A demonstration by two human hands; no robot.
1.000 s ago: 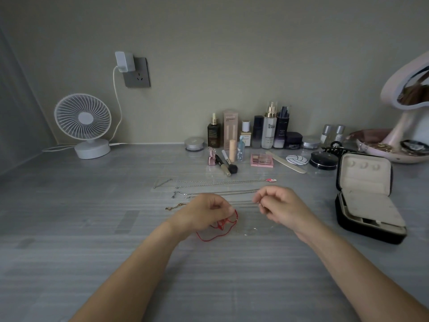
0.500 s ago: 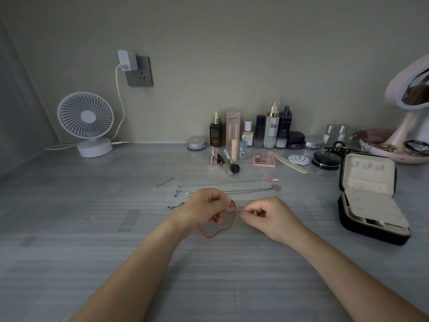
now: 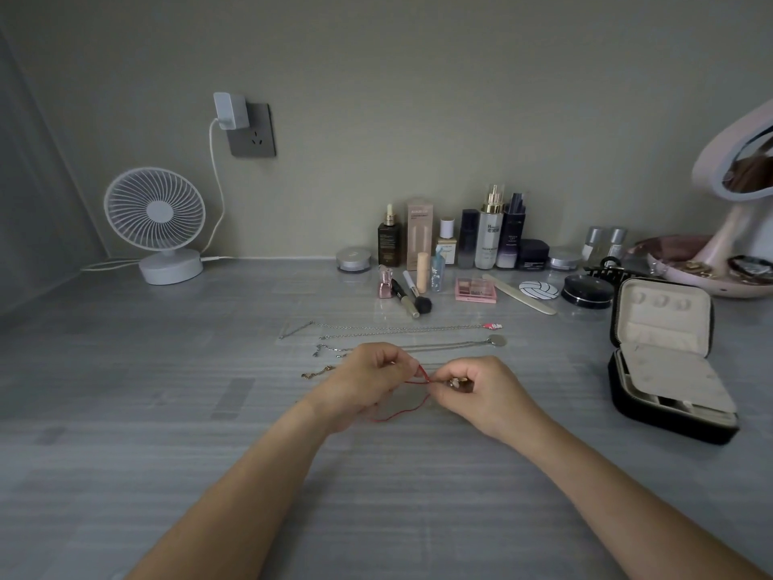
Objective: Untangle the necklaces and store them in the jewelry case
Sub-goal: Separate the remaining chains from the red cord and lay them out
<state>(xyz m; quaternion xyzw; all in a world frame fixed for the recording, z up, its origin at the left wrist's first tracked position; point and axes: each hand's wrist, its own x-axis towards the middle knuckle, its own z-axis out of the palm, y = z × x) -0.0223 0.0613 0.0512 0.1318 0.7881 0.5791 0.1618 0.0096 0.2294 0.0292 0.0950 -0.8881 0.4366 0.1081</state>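
Close together, left hand [image 3: 368, 385] and right hand [image 3: 487, 393], fingers [image 3: 401, 364] of both pinching thin red cord necklace [image 3: 422, 372], open black jewelry case [image 3: 669, 424] at right.

Table [image 3: 167, 412] top: grey streaked laminate look, smooth w/ faint sheen; red cord [image 3: 401, 414]: thin thread, matt; chains [image 3: 397, 328] beyond it: fine silver-tone metal, shiny, one w/ polished round disc [image 3: 497, 340]; jewelry case [image 3: 665, 424]: black shell, matt, exact mat'l can't tell; its lining [image 3: 665, 316]: cream, soft velvety cloth look; fan [image 3: 154, 209]: white plastic, semi-matt; bottles [image 3: 488, 240] by wall: glossy, one w/ gold metallic cap; compact [image 3: 586, 290]: black, glossy; mirror frame [image 3: 707, 161]: pink, smooth glossy plastic; wall [image 3: 418, 98]: flat matt paint.
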